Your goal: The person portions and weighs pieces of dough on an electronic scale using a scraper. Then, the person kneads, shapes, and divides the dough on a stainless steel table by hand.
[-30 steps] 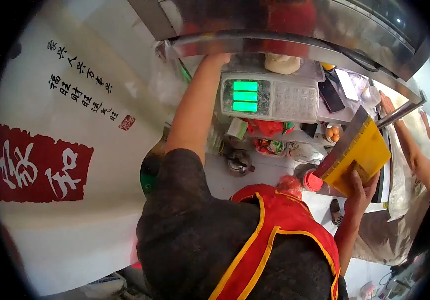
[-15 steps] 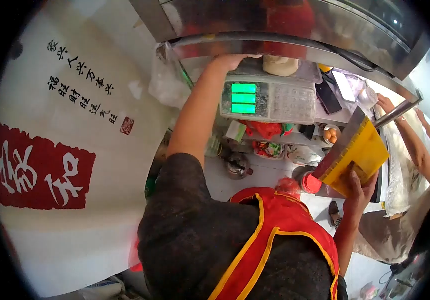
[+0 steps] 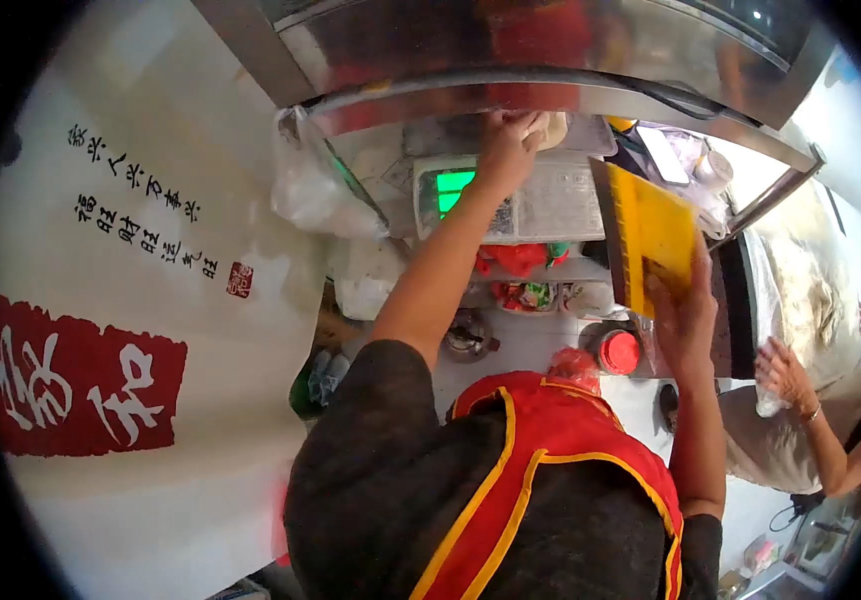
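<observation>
My left hand (image 3: 511, 145) reaches up over a digital scale (image 3: 558, 200) with a lit green display. Its fingers are curled against a pale lump of dough (image 3: 554, 130) at the weighing tray, and the dough is partly hidden by the hand and the steel edge above. My right hand (image 3: 686, 315) grips a wide dough scraper (image 3: 663, 235) with a yellow plastic body and a metal edge. The scraper is held upright, just right of the scale and in front of it.
A steel cabinet (image 3: 431, 50) overhangs the scale. A white phone (image 3: 662, 155) lies beyond the scraper. Below stands a red-lidded jar (image 3: 619, 352). At right, a co-worker's hand (image 3: 789, 375) touches plastic sheeting (image 3: 801, 270). A plastic bag (image 3: 316, 185) hangs at left.
My left hand has moved right across the scale, closing on the dough and covering part of the display. The scraper has swung left and more upright. The co-worker's hand has dropped lower.
</observation>
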The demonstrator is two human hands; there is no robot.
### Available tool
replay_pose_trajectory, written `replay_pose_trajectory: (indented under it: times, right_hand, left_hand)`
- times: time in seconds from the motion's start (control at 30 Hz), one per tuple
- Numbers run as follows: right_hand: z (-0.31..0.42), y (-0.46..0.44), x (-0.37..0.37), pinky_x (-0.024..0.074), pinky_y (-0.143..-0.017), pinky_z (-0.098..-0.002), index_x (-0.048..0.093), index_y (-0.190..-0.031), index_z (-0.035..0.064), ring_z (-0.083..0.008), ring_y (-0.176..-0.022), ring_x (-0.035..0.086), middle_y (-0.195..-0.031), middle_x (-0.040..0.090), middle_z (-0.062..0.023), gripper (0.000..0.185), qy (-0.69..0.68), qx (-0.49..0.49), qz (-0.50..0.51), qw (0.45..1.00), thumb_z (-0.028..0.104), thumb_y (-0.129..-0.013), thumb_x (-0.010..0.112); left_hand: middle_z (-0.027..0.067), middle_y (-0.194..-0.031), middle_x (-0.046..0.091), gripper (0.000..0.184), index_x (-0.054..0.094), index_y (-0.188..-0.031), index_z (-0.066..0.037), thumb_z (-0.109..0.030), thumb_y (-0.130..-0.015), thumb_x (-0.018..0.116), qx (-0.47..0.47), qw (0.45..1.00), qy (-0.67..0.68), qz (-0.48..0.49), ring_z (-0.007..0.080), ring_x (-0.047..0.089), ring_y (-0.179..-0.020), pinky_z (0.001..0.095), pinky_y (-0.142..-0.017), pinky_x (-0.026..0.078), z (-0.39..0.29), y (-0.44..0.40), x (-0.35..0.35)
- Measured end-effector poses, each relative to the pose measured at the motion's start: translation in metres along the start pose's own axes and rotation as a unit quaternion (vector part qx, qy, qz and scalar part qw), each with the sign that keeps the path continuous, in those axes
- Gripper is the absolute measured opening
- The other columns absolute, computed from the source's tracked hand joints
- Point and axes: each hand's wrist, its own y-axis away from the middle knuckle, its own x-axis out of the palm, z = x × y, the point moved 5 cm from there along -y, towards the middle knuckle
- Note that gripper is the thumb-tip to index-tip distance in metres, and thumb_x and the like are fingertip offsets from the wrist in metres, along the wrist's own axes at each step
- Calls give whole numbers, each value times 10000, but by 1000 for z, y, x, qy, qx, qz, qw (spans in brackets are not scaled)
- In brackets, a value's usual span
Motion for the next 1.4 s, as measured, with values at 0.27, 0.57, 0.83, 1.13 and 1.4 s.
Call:
replay_pose_trajectory:
  times: [0.27, 0.57, 0.83, 1.13, 1.4]
  right_hand:
    - [16, -63, 54, 543, -645, -453, 228, -1477, 279, -391, -799, 652, -998, 641, -175, 720, 219, -116, 66, 966, 26, -869, 521]
    - [24, -105, 102, 517, -560, -446, 196, -1493, 313, -354, -656, 642, -812, 625, -162, 845, 303, -143, 118, 935, -8, -789, 538]
    - [19, -139, 134, 540, -587, -427, 325, -1448, 219, -336, -696, 669, -881, 661, -181, 685, 378, -203, 123, 895, 61, -813, 528]
    - [38, -124, 122, 546, -621, -413, 222, -1488, 284, -328, -771, 673, -978, 649, -183, 813, 385, -197, 160, 887, 16, -793, 547]
    - [16, -64, 72, 536, -637, -397, 265, -1478, 322, -290, -814, 641, -915, 619, -74, 839, 308, -229, 149, 911, -18, -773, 566]
  left_hand:
    - [160, -1002, 590, 288, 595, -1017, -44, -65, -749, 697, -117, 989, 45, -78, 338, 586, -930, 389, -854, 466, 1, 12, -16]
    - [179, -936, 587, 231, 580, -949, -18, -14, -735, 666, -115, 986, 52, -111, 401, 554, -946, 475, -819, 457, -8, 22, -25]
    - [172, -940, 620, 199, 599, -952, -18, -62, -768, 658, -120, 990, -14, 77, 362, 605, -886, 435, -763, 492, -19, 22, -38]
    - [102, -1016, 640, 197, 594, -1037, -20, -91, -854, 584, -457, 744, 483, 68, 245, 613, -939, 349, -812, 492, 1, 140, -114]
    - [106, -1033, 626, 173, 577, -974, -53, -192, -873, 596, -498, 568, 648, -98, 246, 616, -924, 383, -829, 508, 15, 177, -133]
